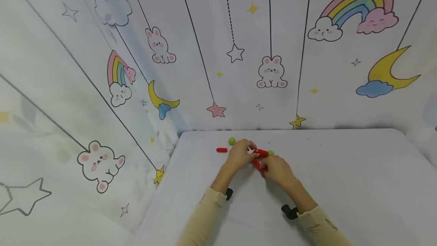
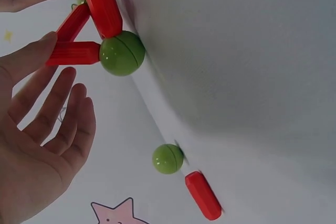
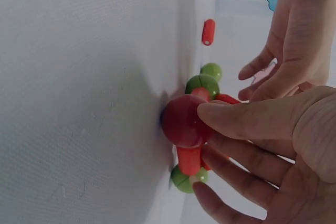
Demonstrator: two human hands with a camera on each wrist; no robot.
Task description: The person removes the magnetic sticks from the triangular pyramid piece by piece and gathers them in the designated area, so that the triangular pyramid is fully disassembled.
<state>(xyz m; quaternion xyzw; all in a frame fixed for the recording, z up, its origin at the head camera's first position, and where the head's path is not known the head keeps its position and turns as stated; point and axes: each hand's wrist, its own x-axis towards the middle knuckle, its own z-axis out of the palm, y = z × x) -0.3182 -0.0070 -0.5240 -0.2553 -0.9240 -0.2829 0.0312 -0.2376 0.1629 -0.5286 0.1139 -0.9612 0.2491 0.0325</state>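
A small assembly of red rods and green balls stands on the white table, with a red ball at its near end. My left hand (image 1: 240, 155) pinches a red rod (image 2: 76, 53) between thumb and index finger, the other fingers spread loosely. That rod meets a green ball (image 2: 122, 53), from which another red rod (image 2: 102, 6) extends. On the near side, my right hand (image 3: 262, 150) holds the red ball (image 3: 182, 121), thumb on top and fingers curled beneath. Behind it shows a red rod (image 3: 189, 159) leading to a second green ball (image 3: 181, 180).
To the left of the hands lie a loose red rod (image 1: 222, 150) and a loose green ball (image 1: 232, 141). The white table (image 1: 341, 185) stretches to the right. A curtain (image 1: 239, 22) printed with bunnies, stars and rainbows hangs behind its far edge.
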